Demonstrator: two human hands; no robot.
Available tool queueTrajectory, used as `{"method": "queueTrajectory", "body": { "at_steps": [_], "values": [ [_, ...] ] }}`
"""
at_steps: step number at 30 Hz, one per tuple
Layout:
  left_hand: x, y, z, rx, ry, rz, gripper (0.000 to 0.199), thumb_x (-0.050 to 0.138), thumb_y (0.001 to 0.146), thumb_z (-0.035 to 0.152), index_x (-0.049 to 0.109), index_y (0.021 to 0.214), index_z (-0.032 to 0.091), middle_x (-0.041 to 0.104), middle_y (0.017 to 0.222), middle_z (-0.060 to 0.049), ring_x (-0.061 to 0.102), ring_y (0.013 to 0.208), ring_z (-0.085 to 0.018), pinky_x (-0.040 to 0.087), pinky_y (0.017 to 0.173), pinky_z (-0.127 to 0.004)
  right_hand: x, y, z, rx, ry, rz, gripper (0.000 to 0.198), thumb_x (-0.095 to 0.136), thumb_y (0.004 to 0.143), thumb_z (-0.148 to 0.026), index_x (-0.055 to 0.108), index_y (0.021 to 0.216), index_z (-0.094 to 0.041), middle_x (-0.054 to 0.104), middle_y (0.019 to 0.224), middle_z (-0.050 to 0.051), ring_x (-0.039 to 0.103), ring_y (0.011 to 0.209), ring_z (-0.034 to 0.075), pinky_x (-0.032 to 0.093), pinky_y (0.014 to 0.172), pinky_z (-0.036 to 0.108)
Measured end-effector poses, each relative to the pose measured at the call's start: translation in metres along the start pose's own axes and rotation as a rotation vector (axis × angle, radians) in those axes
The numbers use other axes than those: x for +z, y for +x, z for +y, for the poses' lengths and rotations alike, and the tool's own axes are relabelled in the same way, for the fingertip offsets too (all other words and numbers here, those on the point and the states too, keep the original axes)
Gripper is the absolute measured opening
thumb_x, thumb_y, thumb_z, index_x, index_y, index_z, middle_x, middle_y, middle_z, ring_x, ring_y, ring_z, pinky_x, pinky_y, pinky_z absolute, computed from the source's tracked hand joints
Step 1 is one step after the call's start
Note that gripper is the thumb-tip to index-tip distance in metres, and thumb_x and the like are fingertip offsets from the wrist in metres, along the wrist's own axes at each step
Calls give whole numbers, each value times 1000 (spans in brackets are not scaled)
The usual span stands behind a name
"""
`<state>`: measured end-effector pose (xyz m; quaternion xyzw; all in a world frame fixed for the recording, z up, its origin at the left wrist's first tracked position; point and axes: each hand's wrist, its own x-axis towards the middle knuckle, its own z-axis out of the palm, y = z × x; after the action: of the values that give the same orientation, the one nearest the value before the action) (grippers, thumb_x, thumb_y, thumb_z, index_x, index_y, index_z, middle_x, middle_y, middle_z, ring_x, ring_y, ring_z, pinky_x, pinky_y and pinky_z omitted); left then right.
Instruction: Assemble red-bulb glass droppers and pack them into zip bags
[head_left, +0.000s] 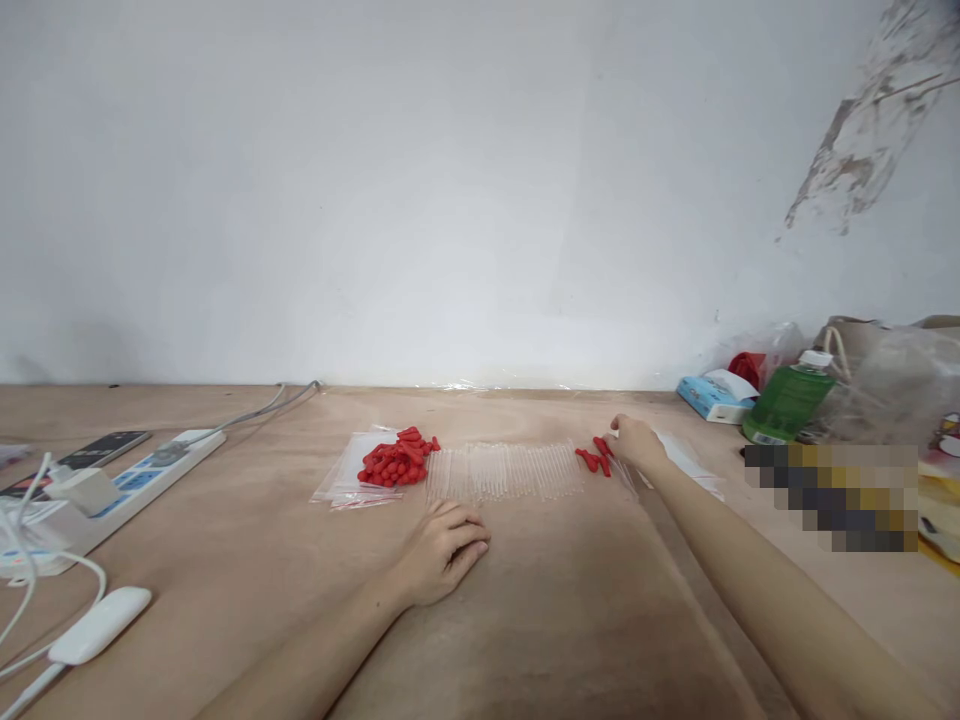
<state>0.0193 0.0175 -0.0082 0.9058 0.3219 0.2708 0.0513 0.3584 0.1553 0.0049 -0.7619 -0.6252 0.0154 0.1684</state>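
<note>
Palm down on the table, my left hand (444,550) rests in front of a row of thin clear tubes (502,472). Its fingers are loosely curled together, and nothing shows in them. My right hand (636,445) is at the right end of the row, beside a few red rubber bulbs (592,461). Its fingertips are bent together at the far side of those bulbs; whatever they hold is hidden. A heap of red rubber bulbs (391,462) lies on clear plastic bags (341,478) left of the tubes. More clear bags (686,462) lie beyond my right wrist.
A white power strip (161,480) with cables, a white plug-in adapter (81,488) and a dark phone (105,447) lie at left. At right stand a blue tissue box (709,400), a green bottle (791,400) and plastic bags (892,390). A wall closes off the back.
</note>
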Motion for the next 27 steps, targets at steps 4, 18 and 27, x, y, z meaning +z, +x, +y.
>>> {"method": "queueTrajectory", "body": {
  "at_steps": [4,18,27],
  "values": [
    [1,-1,-1,-3,2,-3,21,43,85,22,62,93,19,60,92,-6,51,87,-17,39,80,-34,-3,-12,-11,-80,36,-32,18,53,73,-35,63,80,-20,64,87,6,59,79,18,39,61,24],
    [2,0,0,-121,114,110,19,45,84,25,62,90,20,61,90,-4,49,85,-18,35,77,-35,8,-40,-33,-2,-15,14,27,44,77,-37,65,77,-20,64,90,11,60,82,25,42,64,33],
    [-7,42,-25,-585,418,191,23,48,78,36,60,89,20,53,103,-7,42,99,-24,31,82,-36,1,-45,-46,53,-64,62,30,39,80,-34,60,87,-13,63,87,15,60,82,28,41,64,35]
  ]
}}
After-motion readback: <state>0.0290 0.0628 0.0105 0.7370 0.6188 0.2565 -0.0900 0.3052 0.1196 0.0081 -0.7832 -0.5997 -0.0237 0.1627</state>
